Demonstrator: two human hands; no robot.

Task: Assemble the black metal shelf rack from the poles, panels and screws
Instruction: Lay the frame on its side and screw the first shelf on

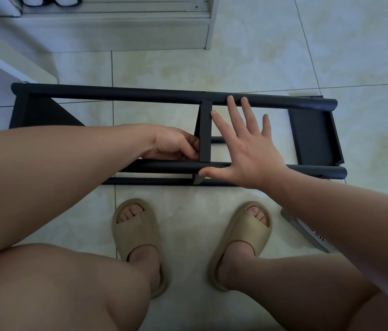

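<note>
Partly built, the black metal shelf rack [312, 137] lies on its side on the tiled floor [259, 68], before two feet in tan slippers [135, 235]. The left hand [176, 145] grips the middle panel [204, 134] by its edge. The right hand [248, 154] is spread flat, thumb on the near pole [164, 167].

rack [140, 95] – black | slippers [138, 237] – tan | floor tiles [259, 56] – pale, perhaps marbled
</note>
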